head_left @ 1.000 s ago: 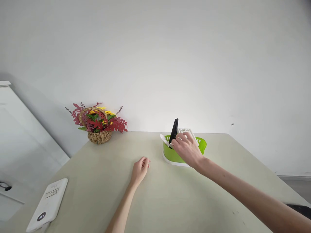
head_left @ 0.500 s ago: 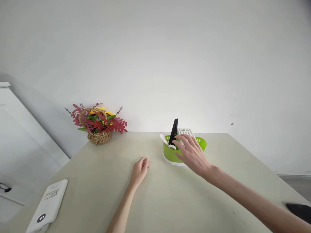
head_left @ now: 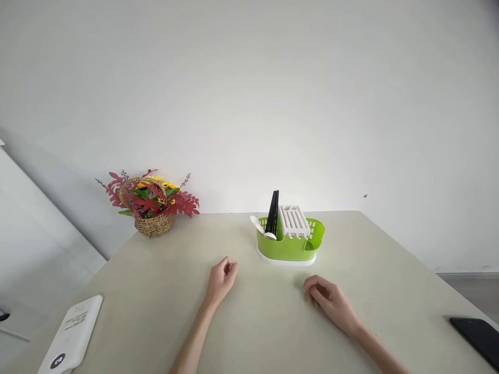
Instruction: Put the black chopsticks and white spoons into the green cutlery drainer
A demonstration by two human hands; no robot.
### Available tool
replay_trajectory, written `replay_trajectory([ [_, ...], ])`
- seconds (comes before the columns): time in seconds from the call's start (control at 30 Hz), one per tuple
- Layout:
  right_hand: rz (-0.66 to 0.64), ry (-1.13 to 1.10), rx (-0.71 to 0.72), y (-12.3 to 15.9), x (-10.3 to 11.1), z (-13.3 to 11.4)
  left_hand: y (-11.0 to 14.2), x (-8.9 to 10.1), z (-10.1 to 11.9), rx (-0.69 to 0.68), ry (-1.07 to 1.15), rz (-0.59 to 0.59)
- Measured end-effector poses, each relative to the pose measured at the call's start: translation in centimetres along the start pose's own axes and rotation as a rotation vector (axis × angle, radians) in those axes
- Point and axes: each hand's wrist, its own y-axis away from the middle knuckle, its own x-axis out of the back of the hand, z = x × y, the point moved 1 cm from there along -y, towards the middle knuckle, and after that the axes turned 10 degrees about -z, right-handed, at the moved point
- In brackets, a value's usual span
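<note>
My left hand [head_left: 221, 280] rests on the table in a loose fist, with nothing showing in it. To the right, my right hand [head_left: 328, 301] is curled at the table, fingers bent inward and no object visible in them. Beyond both hands stands a green cutlery holder [head_left: 286, 250] on a white base, nearer to my right hand but apart from it. Black chopsticks [head_left: 272, 214] lean upright in its left part, beside white spoons [head_left: 257, 224]. A white slotted rack [head_left: 294, 221] with small hooks sits over its middle.
A wicker basket [head_left: 155, 225] of red and yellow flowers stands at the back left by the wall. A white power bank [head_left: 74, 332] with a lit display lies at the left edge. At the right edge is a black phone [head_left: 477, 337].
My right hand has drawn back from the cutlery holder toward me, down to the table, and its spread fingers have curled in. My left hand stays in its fist. The view has shifted slightly.
</note>
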Motion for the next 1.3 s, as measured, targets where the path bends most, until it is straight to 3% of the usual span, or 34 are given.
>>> replay_trajectory([
  [0.3, 0.157, -0.117, -0.105, 0.63, 0.45, 1.02, -0.06, -0.34, -0.85, -0.022, -0.140, -0.030],
  [1.3, 0.129, -0.048, -0.131, 0.56, 0.14, 1.07, 0.16, -0.49, -0.27, 0.003, -0.249, -0.064],
])
